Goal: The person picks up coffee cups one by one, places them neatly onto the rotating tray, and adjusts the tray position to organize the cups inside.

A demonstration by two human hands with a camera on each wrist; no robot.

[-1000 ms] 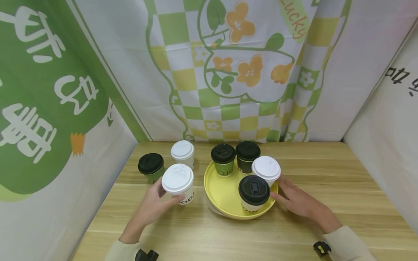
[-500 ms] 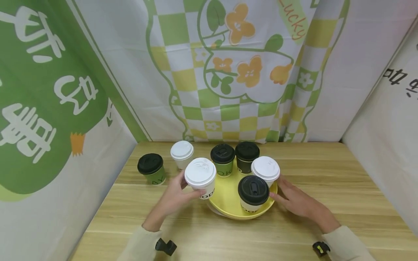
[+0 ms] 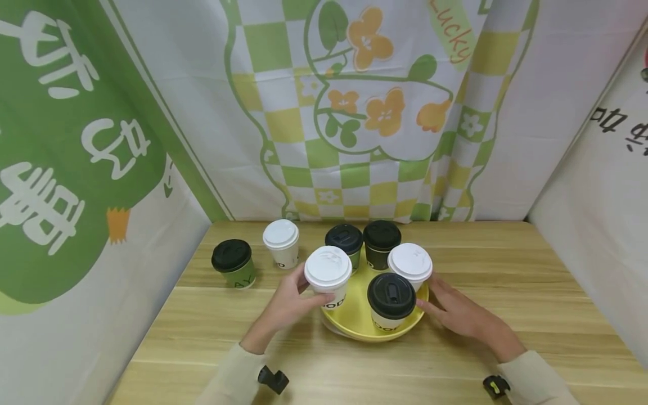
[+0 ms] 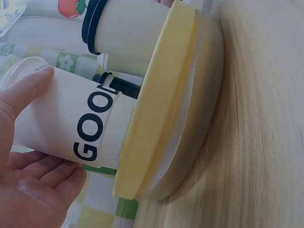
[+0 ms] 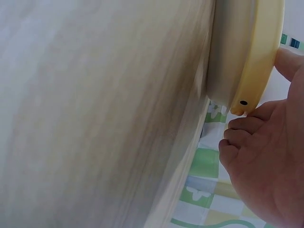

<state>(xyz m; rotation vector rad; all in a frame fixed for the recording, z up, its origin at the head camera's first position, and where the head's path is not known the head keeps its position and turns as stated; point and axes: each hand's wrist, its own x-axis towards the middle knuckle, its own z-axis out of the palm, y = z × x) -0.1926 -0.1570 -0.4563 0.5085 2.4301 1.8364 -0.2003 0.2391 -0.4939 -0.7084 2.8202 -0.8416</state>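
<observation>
My left hand [image 3: 288, 306] grips a white paper cup [image 3: 328, 267] with a white lid, thumb on the near side. The cup is upright over the left part of a round yellow tray [image 3: 354, 325]. In the left wrist view the tray's rim hides its base; I cannot tell whether it touches down. My right hand [image 3: 460, 315] holds the tray's right rim, thumb and fingers spread along it. On the tray stand a black-lidded cream cup [image 3: 391, 296], a white-lidded cup [image 3: 410, 262], a black-lidded green cup [image 3: 344, 238] and a black cup [image 3: 382, 236].
Left of the tray, on the wooden table [image 3: 202, 349], stand a green cup [image 3: 234, 261] with a black lid and a white cup [image 3: 281, 239] with a white lid. A patterned curtain [image 3: 354, 185] hangs along the table's back edge.
My left hand has carried the white cup rightward from beside the green cup to over the tray's left part. The right hand stays at the tray's rim.
</observation>
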